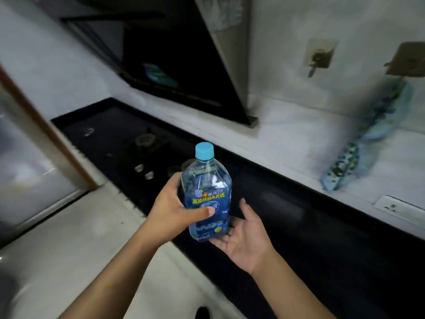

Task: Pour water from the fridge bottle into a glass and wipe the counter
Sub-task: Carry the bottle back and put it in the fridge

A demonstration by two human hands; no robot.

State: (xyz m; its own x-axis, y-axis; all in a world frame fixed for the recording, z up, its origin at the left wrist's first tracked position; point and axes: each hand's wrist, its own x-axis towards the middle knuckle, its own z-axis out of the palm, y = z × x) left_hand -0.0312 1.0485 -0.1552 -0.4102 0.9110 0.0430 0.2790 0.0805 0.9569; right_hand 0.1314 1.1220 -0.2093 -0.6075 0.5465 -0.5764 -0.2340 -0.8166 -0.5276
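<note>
A clear plastic water bottle [207, 192] with a blue label and a light blue cap stands upright in the air above the black counter [322, 238]. My left hand [177, 208] grips its side, thumb across the label. My right hand [243, 236] lies palm up under the bottle's base, fingers straight, supporting it. The cap is on. A patterned blue cloth [358, 143] hangs from a wall hook at the right. No glass shows in this view.
A black gas hob [142, 143] with a burner and knobs lies left of the bottle, under a dark slanted range hood [184, 65]. A wall socket [391, 207] sits low on the white tiled wall. A glass door frame [46, 134] stands at the left.
</note>
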